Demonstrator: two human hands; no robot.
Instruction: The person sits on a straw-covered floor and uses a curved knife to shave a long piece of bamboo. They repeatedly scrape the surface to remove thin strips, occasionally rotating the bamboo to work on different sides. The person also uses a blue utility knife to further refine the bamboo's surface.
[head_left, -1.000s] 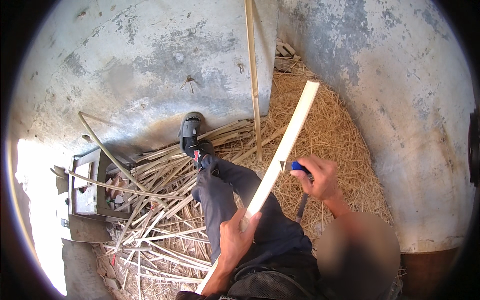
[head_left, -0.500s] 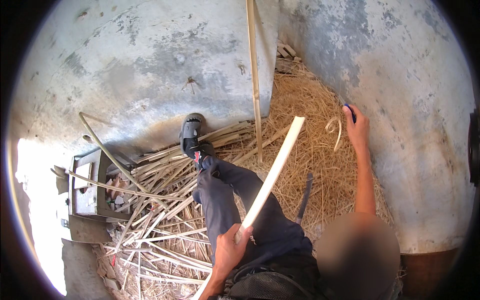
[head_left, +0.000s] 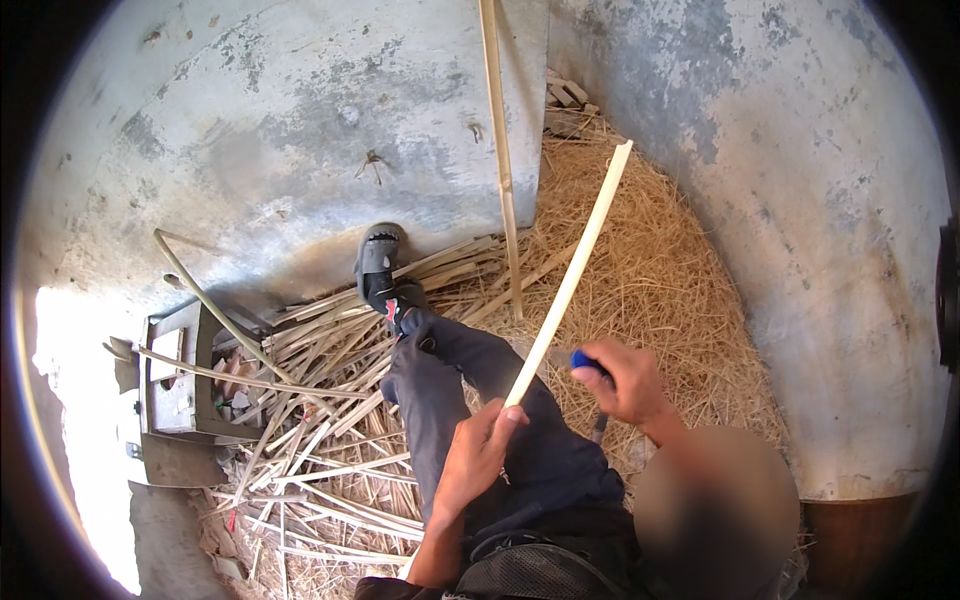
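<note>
My left hand (head_left: 474, 458) is closed around the lower part of a long pale bamboo strip (head_left: 574, 268). The strip slants up and away to the right, across my lap and over the shavings. My right hand (head_left: 632, 388) is a fist around a blue-handled knife (head_left: 588, 362). Its thin blade, hard to make out, points left towards the strip just above my left hand; whether it touches the strip I cannot tell. Below my right hand part of a dark tool (head_left: 600, 428) shows beside my leg.
A heap of curly shavings (head_left: 660, 250) fills the corner between two worn grey walls. Many split strips (head_left: 340, 465) lie to the left around my legs. Another strip (head_left: 500, 150) leans on the wall (head_left: 300, 120). An open wooden box (head_left: 182, 385) stands far left.
My right hand has come in from the far right with the knife, down to the strip. The curled shaving near it is gone from view. The strip has tipped more upright, its far end higher.
</note>
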